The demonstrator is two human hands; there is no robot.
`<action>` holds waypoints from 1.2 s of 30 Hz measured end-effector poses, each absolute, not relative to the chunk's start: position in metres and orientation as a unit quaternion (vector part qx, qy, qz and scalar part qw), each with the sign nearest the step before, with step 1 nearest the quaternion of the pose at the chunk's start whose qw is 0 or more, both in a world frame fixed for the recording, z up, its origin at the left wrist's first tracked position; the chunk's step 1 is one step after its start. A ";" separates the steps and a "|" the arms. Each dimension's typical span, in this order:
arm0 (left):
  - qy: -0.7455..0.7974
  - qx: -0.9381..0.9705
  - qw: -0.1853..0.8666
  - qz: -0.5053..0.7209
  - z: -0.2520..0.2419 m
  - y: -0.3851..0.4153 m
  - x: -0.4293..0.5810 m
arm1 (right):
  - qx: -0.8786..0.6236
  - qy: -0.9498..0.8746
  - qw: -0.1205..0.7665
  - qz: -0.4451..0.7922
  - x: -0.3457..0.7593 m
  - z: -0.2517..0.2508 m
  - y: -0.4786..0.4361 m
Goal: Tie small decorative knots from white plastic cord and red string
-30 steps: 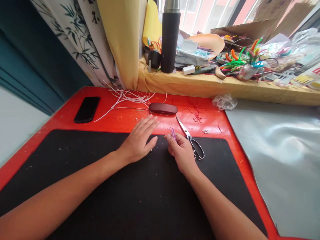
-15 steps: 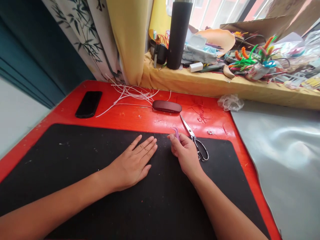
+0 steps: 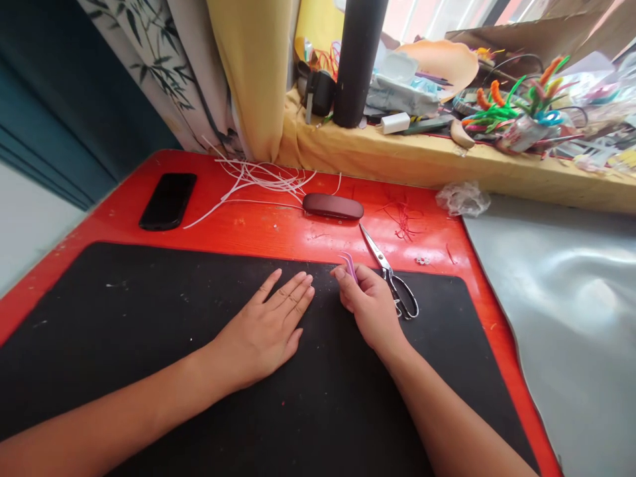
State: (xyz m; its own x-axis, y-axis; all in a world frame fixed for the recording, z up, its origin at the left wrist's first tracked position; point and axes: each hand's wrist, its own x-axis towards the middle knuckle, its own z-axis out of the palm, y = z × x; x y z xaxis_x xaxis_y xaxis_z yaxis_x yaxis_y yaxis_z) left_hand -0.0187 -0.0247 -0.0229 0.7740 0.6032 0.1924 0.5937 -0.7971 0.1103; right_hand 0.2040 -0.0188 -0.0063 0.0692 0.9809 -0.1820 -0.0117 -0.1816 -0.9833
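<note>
Palm down on the black mat (image 3: 149,298), my left hand (image 3: 271,328) lies flat with its fingers stretched out. To its right, my right hand (image 3: 365,298) is closed around a pair of purple tweezers (image 3: 350,266), whose bent tips point up and to the left. Something small and reddish shows by the right thumb and fingertip, too small to make out. Scissors (image 3: 382,262) with black handles lie just behind and right of my right hand, which partly hides one handle loop. Small pale bits (image 3: 422,260) rest on the red table beyond the mat.
On the red table (image 3: 238,232) lie a black phone (image 3: 167,201), tangled white strips (image 3: 258,180), a maroon case (image 3: 332,206), red threads (image 3: 405,215) and crumpled clear plastic (image 3: 463,199). A grey sheet (image 3: 571,298) covers the right side. Behind, the cluttered sill holds a black bottle (image 3: 358,66).
The camera view has shifted slightly. Both hands keep nearly the same place and pose, the left flat on the mat, the right still holding the tweezers.
</note>
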 end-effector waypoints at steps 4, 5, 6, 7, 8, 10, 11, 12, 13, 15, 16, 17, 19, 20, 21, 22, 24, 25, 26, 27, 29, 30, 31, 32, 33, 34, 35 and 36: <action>0.320 0.939 0.041 0.117 -0.025 -0.024 -0.021 | -0.570 -0.458 0.457 0.507 0.203 -0.008 -0.019; 0.322 0.938 0.047 0.121 -0.025 -0.024 -0.022 | -0.572 -0.465 0.454 0.501 0.203 -0.008 -0.020; 0.323 0.936 0.054 0.126 -0.025 -0.023 -0.023 | -0.574 -0.472 0.451 0.494 0.203 -0.008 -0.020; 0.323 0.935 0.061 0.131 -0.024 -0.022 -0.025 | -0.575 -0.480 0.448 0.487 0.202 -0.008 -0.021; 0.323 0.934 0.070 0.137 -0.023 -0.020 -0.026 | -0.577 -0.490 0.445 0.478 0.202 -0.007 -0.021; 0.329 0.928 0.090 0.152 -0.019 -0.015 -0.027 | -0.583 -0.515 0.437 0.451 0.202 -0.005 -0.022; 0.340 0.921 0.103 0.158 -0.017 -0.012 -0.028 | -0.586 -0.530 0.434 0.433 0.202 -0.004 -0.022; 0.353 0.913 0.114 0.167 -0.015 -0.009 -0.028 | -0.589 -0.545 0.430 0.414 0.203 -0.004 -0.022; 0.372 0.903 0.122 0.176 -0.012 -0.005 -0.028 | -0.594 -0.557 0.425 0.394 0.203 -0.003 -0.022; 0.405 0.886 0.129 0.185 -0.008 0.001 -0.025 | -0.604 -0.580 0.412 0.358 0.205 -0.004 -0.021; 0.411 0.883 0.135 0.182 -0.007 0.004 -0.023 | -0.609 -0.593 0.404 0.338 0.207 -0.004 -0.020; 0.411 0.883 0.140 0.179 -0.006 0.007 -0.020 | -0.614 -0.609 0.393 0.313 0.208 -0.005 -0.020; 0.412 0.881 0.143 0.183 -0.006 0.010 -0.014 | -0.619 -0.651 0.363 0.248 0.211 -0.008 -0.018; 0.414 0.880 0.143 0.186 -0.007 0.012 -0.010 | -0.616 -0.674 0.345 0.217 0.212 -0.009 -0.018; 0.414 0.879 0.144 0.189 -0.008 0.013 -0.008 | -0.609 -0.696 0.329 0.191 0.213 -0.011 -0.017; 0.412 0.879 0.147 0.191 -0.009 0.013 -0.005 | -0.599 -0.715 0.317 0.173 0.213 -0.012 -0.017; 0.408 0.878 0.155 0.195 -0.011 0.014 -0.003 | -0.578 -0.743 0.303 0.150 0.214 -0.013 -0.016; 0.406 0.877 0.160 0.199 -0.012 0.013 -0.002 | -0.570 -0.751 0.300 0.144 0.214 -0.013 -0.016; 0.405 0.875 0.166 0.205 -0.013 0.013 -0.002 | -0.565 -0.757 0.297 0.140 0.214 -0.014 -0.016; 0.406 0.872 0.172 0.213 -0.014 0.013 -0.003 | -0.561 -0.761 0.294 0.136 0.214 -0.014 -0.015; 0.406 0.864 0.186 0.231 -0.015 0.012 -0.003 | -0.560 -0.764 0.291 0.135 0.214 -0.015 -0.015; 0.405 0.860 0.196 0.240 -0.015 0.012 -0.004 | -0.561 -0.763 0.291 0.137 0.214 -0.015 -0.015; 0.403 0.856 0.207 0.249 -0.015 0.012 -0.004 | -0.562 -0.761 0.291 0.140 0.214 -0.015 -0.015; 0.401 0.852 0.218 0.258 -0.015 0.012 -0.003 | -0.563 -0.760 0.290 0.143 0.214 -0.015 -0.015; 0.400 0.847 0.230 0.265 -0.016 0.012 -0.003 | -0.563 -0.760 0.290 0.146 0.214 -0.015 -0.016; 0.401 0.840 0.244 0.272 -0.016 0.013 -0.003 | -0.561 -0.761 0.289 0.147 0.214 -0.015 -0.016; 0.406 0.831 0.259 0.278 -0.016 0.013 -0.002 | -0.559 -0.763 0.290 0.146 0.215 -0.015 -0.016; 0.412 0.821 0.275 0.283 -0.017 0.014 -0.002 | -0.557 -0.765 0.289 0.145 0.215 -0.015 -0.016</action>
